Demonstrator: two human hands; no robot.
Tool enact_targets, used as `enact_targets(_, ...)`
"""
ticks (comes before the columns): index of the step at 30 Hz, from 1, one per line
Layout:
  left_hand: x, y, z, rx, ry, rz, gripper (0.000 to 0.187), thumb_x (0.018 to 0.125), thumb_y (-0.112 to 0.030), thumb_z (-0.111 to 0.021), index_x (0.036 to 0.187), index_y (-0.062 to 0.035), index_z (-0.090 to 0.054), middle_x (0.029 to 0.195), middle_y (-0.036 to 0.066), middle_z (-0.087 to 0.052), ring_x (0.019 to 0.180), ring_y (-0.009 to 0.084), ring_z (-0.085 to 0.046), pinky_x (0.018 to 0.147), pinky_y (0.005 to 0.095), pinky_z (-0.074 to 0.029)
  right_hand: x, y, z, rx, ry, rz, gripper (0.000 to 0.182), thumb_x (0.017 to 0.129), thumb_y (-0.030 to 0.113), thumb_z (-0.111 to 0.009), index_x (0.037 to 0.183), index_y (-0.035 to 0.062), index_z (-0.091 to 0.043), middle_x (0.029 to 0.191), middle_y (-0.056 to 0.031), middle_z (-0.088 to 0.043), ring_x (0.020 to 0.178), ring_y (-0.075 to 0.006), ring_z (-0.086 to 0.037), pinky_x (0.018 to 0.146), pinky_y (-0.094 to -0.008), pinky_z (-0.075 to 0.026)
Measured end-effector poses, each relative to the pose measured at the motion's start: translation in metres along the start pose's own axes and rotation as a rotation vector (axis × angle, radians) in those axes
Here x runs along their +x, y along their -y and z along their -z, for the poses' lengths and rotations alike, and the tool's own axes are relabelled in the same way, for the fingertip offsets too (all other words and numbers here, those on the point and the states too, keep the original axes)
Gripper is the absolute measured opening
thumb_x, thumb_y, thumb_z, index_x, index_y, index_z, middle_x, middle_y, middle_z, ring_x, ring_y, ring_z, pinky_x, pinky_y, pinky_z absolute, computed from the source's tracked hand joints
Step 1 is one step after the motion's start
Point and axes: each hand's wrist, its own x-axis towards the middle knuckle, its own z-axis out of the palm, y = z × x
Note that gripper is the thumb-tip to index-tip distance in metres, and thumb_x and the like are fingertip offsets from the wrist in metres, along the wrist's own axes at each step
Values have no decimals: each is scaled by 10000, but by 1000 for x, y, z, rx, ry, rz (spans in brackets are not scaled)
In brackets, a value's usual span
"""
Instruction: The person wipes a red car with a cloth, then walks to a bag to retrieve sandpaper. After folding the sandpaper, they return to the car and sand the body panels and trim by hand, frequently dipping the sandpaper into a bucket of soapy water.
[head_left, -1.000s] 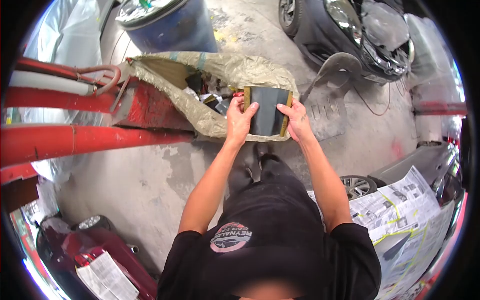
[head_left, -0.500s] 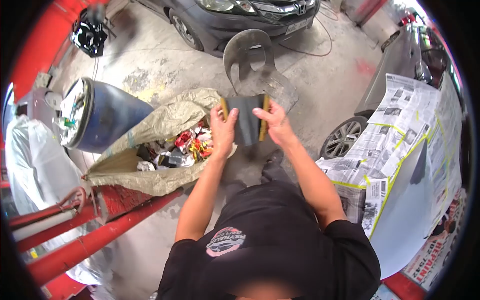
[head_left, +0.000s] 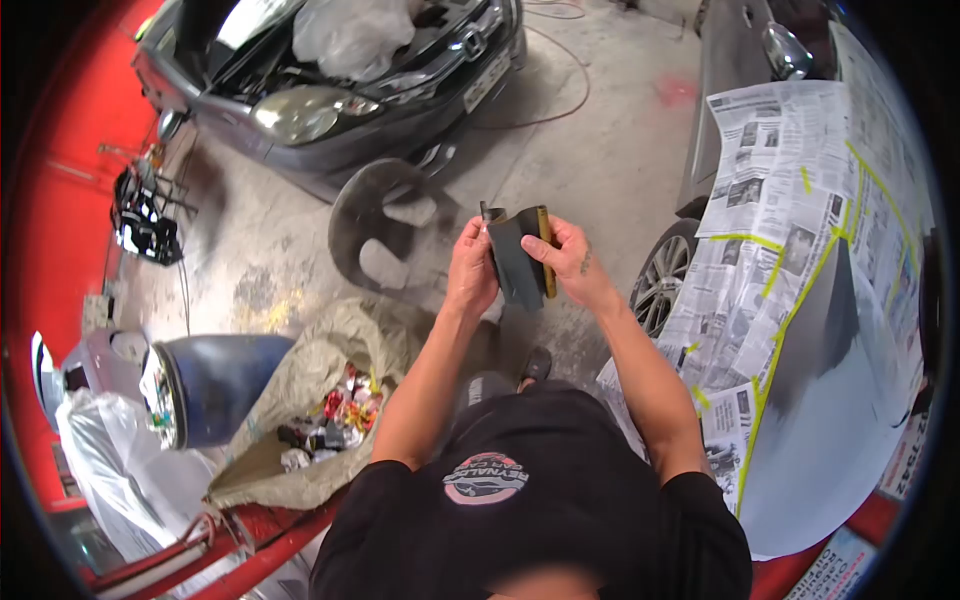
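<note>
A dark grey sheet of sandpaper (head_left: 517,268) with a yellow-brown backing is held in front of my chest. It bends along its length, with curled edges on both sides. My left hand (head_left: 471,268) is closed on its left edge. The right edge, where the backing shows, is pinched by my right hand (head_left: 578,262), its thumb lying on the grey face. Some fingers of both hands are hidden behind the sheet.
A dusty plastic chair (head_left: 360,225) stands ahead, close to a grey car (head_left: 330,165). At left are an open sack (head_left: 290,390) of scraps, a blue drum (head_left: 235,385) and red bars (head_left: 270,555). A panel (head_left: 840,440) masked with newspaper (head_left: 770,170) is at right.
The view has turned, so the car, chair and sack appear farther left. My hands are closer together and the sandpaper looks narrower, its left edge now showing dark instead of yellow-brown.
</note>
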Motion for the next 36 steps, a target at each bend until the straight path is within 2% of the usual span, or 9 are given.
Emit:
enact_targets(6, 110, 35, -48, 146, 23, 142, 242, 1006, -76, -651, 1241, -86, -599, 1102, 36, -697, 1029, 137, -669, 921, 340, -562, 25, 33, 89, -91, 4, 54, 251, 1026, 185, -651, 1207, 14, -687, 1003, 11, -707, 895, -55, -609, 789, -254, -501)
enact_targets(11, 200, 67, -103, 730, 61, -172, 203, 1017, -103, -638, 1205, -28, -655, 1090, 56, -696, 983, 109, -658, 879, 292, -550, 82, 39, 153, -98, -178, 75, 228, 997, 135, -677, 1185, 4, -687, 984, -1, -713, 885, -75, -630, 802, -278, -520)
enact_targets(15, 314, 99, -106, 581, 59, -99, 220, 950, -26, -664, 1169, -31, -675, 1051, 29, -689, 921, 84, -644, 820, 270, -532, 161, 56, 217, -91, -387, 90, 245, 983, 121, -701, 1191, -6, -681, 1001, -19, -726, 895, -90, -648, 800, -294, -535)
enact_targets(18, 404, 106, -114, 550, 220, 128, 209, 1044, -182, -649, 1185, -28, -663, 1146, 64, -695, 1008, 116, -657, 870, 282, -541, 240, 71, 278, -218, -462, 93, 258, 964, 133, -727, 1171, -16, -688, 958, -58, -745, 858, -104, -665, 769, -309, -550)
enact_targets(20, 450, 104, -123, 201, 164, 247, 430, 1109, -412, -562, 1238, -12, -655, 1207, 91, -702, 1044, 137, -666, 896, 297, -551, 292, 79, 312, -410, -559, 124, 256, 948, 147, -743, 1139, -19, -697, 905, -101, -753, 799, -137, -681, 743, -328, -557)
enact_targets(23, 523, 84, -171, 206, 222, 210, 711, 1054, -630, -499, 1303, 18, -653, 1225, 77, -720, 1082, 184, -688, 1011, 339, -525, 363, 117, 355, -474, -642, 148, 259, 932, 155, -754, 1118, -19, -704, 861, -132, -748, 761, -174, -696, 724, -347, -556)
enact_targets(28, 661, 94, -215, 577, 313, 236, 344, 981, -108, -731, 1304, -5, -676, 1180, 38, -728, 1052, 132, -671, 928, 315, -538, 456, 167, 446, -700, -706, 269, 283, 970, 158, -702, 1199, -9, -705, 970, -191, -716, 831, -330, -694, 751, -400, -544)
enact_targets(31, 754, 117, -237, 439, 269, 262, 245, 995, -165, -748, 1206, -44, -721, 1010, -12, -727, 865, 75, -644, 768, 253, -516, 524, 179, 518, -709, -790, 382, 282, 1010, 159, -653, 1238, -2, -697, 983, -201, -718, 824, -329, -696, 741, -399, -543)
enact_targets(36, 924, 164, -263, 398, 327, 335, 262, 1005, -104, -683, 1262, -56, -675, 1080, 0, -721, 943, 91, -662, 823, 256, -533, 632, 185, 656, -539, -836, 293, 403, 1107, 267, -561, 1331, -61, -633, 800, -150, -635, 721, -169, -564, 695, -347, -497)
